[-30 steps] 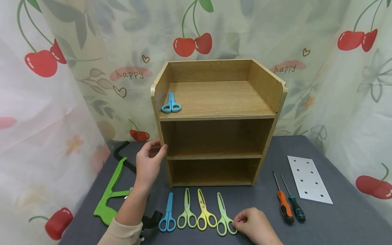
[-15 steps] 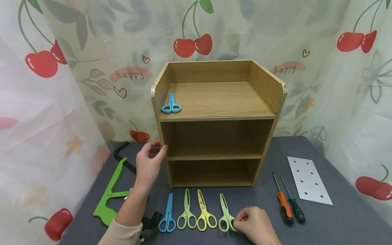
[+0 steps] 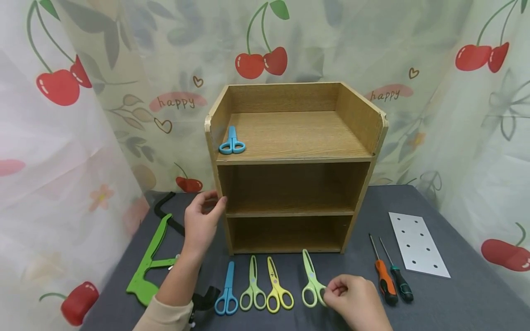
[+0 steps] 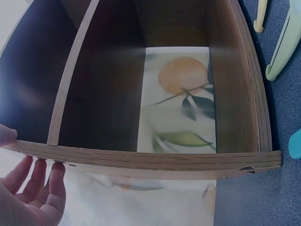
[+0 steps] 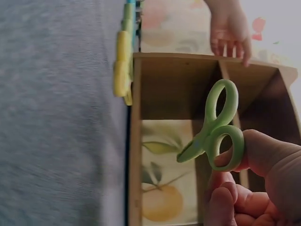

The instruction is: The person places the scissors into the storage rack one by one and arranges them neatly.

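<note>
Light green scissors are the thing in use: a slim pair with two rounded finger loops and closed blades marked by a long slot, tip aimed at the wooden shelf. They are just in front of the shelf's bottom edge, and the right wrist view shows them clear of the dark grey table. The right hand pinches their right loop between thumb and fingertip, its other fingers curled in. To its left on the table lie yellow scissors, a second light green pair and blue scissors, side by side, tips away from the person. The left arm reaches forward beside a green and black tool, and the left hand holds the shelf's left side panel, thumb at the front edge, gently bent fingers against the outer face. Higher up, small blue scissors rest on the shelf's top level near its left wall, handles frontward. Behind hangs a cherry-printed curtain
</note>
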`<state>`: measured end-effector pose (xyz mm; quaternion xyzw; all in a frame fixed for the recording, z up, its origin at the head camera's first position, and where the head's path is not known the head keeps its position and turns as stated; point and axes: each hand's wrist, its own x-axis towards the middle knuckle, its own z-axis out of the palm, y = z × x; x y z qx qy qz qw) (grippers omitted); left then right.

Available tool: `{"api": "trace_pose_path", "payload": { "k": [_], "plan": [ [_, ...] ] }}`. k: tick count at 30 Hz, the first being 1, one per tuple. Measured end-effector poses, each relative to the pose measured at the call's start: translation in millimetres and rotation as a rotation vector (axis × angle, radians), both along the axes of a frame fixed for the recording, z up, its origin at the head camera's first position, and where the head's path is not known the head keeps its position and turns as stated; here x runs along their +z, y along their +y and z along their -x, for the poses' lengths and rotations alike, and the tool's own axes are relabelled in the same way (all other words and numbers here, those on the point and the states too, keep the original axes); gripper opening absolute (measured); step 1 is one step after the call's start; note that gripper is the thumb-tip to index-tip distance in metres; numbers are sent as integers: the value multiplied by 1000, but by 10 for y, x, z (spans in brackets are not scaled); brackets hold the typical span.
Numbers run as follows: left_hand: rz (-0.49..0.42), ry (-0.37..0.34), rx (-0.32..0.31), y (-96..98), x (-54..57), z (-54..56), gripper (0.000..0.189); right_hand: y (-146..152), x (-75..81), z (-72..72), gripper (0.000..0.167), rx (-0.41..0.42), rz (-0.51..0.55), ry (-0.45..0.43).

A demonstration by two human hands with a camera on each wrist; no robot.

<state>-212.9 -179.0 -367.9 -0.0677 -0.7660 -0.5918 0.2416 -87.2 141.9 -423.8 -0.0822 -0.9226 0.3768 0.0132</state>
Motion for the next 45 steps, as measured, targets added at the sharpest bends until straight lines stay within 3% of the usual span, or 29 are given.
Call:
{"api": "trace_pose_path", "payload": {
  "k": [13, 32, 45],
  "plan": [
    [-4, 14, 3, 5, 12, -4, 33, 79, 400, -174, 10, -26, -25, 116],
    [-8, 15, 8, 9, 26, -18, 31, 263, 823, -315, 22, 48, 36, 393],
    [-11, 1, 10, 8, 24, -18, 33, 318, 1200, -322, 17, 43, 46, 413]
  ]
}}
